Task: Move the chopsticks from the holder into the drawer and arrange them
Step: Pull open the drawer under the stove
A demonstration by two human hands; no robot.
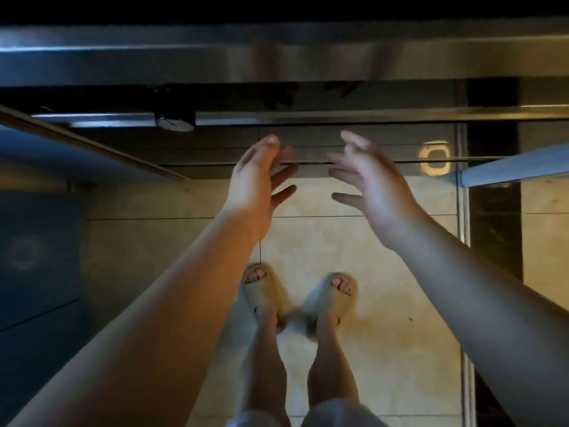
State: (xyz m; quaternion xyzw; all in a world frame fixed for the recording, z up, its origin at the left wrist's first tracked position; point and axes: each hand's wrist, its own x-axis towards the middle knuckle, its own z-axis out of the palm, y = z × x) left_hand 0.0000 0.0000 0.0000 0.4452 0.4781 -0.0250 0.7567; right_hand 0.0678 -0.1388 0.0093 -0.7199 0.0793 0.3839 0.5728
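My left hand (257, 180) and my right hand (368, 183) are stretched out in front of me, palms facing each other, fingers spread and holding nothing. Their fingertips reach toward the dark cabinet front (308, 143) below the steel counter edge (277, 63). No chopsticks, holder or open drawer can be seen. The hands are slightly blurred.
I look straight down at beige floor tiles (385, 257) and my feet in pale slippers (264, 291). A dark panel (40, 226) stands at the left, a grey ledge (517, 167) juts in at the right. A glowing ring reflection (435, 161) shows on the cabinet.
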